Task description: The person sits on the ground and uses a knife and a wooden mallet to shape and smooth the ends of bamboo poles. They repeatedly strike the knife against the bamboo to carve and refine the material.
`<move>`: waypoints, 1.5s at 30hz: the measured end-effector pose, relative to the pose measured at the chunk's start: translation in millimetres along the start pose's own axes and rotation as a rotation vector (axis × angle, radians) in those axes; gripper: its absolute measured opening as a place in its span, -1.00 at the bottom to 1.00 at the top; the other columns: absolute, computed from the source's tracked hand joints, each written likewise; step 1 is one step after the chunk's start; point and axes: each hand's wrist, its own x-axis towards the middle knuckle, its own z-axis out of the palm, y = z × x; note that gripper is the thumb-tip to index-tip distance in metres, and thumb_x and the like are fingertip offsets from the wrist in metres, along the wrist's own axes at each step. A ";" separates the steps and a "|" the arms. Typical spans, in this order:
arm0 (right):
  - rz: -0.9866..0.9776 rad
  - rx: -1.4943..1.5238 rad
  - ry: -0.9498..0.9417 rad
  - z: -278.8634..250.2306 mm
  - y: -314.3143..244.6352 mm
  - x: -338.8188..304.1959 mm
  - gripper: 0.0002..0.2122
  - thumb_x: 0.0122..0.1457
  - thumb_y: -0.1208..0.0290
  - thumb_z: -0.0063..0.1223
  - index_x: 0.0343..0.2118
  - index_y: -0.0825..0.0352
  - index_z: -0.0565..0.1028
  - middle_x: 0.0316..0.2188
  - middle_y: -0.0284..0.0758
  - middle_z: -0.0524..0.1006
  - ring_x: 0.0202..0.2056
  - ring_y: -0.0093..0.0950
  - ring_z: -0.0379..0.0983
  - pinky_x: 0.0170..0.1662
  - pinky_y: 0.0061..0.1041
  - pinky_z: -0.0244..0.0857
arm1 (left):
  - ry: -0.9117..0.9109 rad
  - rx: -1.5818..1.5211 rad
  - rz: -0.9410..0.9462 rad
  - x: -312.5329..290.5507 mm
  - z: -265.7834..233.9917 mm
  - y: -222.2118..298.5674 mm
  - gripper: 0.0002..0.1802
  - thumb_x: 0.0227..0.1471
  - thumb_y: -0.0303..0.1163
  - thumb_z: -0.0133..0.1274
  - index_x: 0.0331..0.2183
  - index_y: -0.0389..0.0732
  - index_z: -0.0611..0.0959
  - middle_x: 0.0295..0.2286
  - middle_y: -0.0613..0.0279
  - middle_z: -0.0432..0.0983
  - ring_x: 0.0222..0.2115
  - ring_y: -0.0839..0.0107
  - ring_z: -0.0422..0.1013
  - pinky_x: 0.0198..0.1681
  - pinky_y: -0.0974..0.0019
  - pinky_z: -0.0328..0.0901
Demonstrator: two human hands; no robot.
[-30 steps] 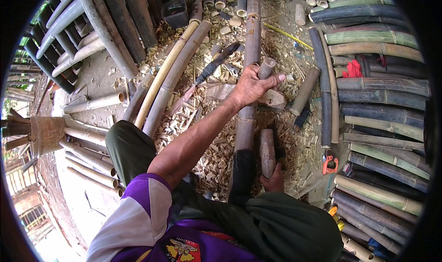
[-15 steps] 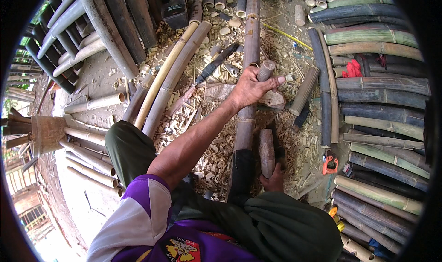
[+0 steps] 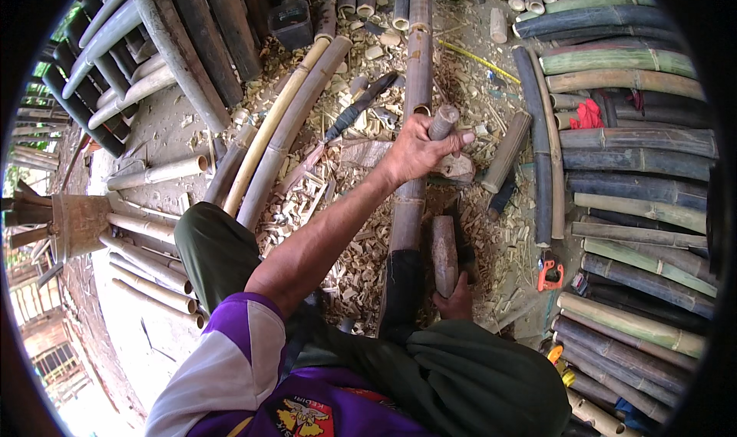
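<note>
A long bamboo pole [image 3: 419, 61] runs lengthwise before me, its near end between my legs on dark cloth. My left hand [image 3: 414, 154] is closed round a short, round wooden handle [image 3: 444, 120] that stands nearly upright at the pole, thumb stretched out to the right. Whatever is at the handle's lower end is hidden by the hand. Low on the right of the pole, my right hand [image 3: 456, 300] grips the near end of a thick wooden club [image 3: 444, 253]. The club is apart from the handle.
Wood chips [image 3: 361, 260] cover the ground. A knife with a dark wrapped handle [image 3: 361, 107] lies left of the pole, near two long bamboo lengths [image 3: 295, 122]. Right are a short bamboo piece [image 3: 508, 151], a yellow tape measure [image 3: 480, 61], an orange-handled saw [image 3: 550, 274] and stacked bamboo [image 3: 637, 160].
The handle in my left hand has tipped and shifted very slightly. My right hand and the club have barely moved.
</note>
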 end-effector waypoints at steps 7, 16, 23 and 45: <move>0.289 0.823 -0.163 -119.5 -102.0 -9.4 -0.27 -0.03 0.39 0.35 0.21 0.44 0.26 -0.07 -0.22 0.47 -0.11 -0.39 0.45 -0.04 -0.38 0.40 | -0.097 -0.144 0.099 -35.7 21.4 -16.6 -0.64 0.12 -0.30 0.33 -0.61 -0.20 0.60 -0.58 0.41 0.55 -0.53 0.64 0.40 -0.41 0.40 0.31; -0.938 0.297 0.555 -265.6 -287.8 40.8 -0.37 0.06 0.44 0.28 0.17 0.48 0.24 -0.05 -0.03 0.54 -0.02 -0.29 0.53 0.07 -0.29 0.39 | 0.050 -0.037 -0.028 5.3 0.2 -7.8 -0.66 0.12 -0.21 0.35 -0.55 -0.21 0.66 -0.63 0.40 0.53 -0.59 0.62 0.38 -0.49 0.40 0.30; -0.637 -0.175 0.030 -344.5 -392.0 45.9 -0.27 -0.04 0.35 0.36 0.21 0.49 0.31 -0.12 -0.10 0.57 -0.21 -0.31 0.57 -0.12 -0.36 0.47 | 0.053 -0.018 -0.108 12.4 -10.6 -3.5 -0.66 0.12 -0.14 0.34 -0.49 -0.19 0.68 -0.61 0.38 0.55 -0.58 0.60 0.37 -0.49 0.37 0.27; -1.055 0.208 0.718 -314.1 -383.3 126.8 -0.40 -0.03 0.23 0.39 0.04 0.44 0.43 -0.25 -0.14 0.59 -0.47 -0.47 0.57 -0.43 -0.50 0.51 | -0.110 -0.194 -0.238 33.7 -14.6 -22.2 -0.61 0.09 -0.06 0.34 -0.50 -0.18 0.66 -0.66 0.41 0.47 -0.68 0.61 0.28 -0.59 0.39 0.15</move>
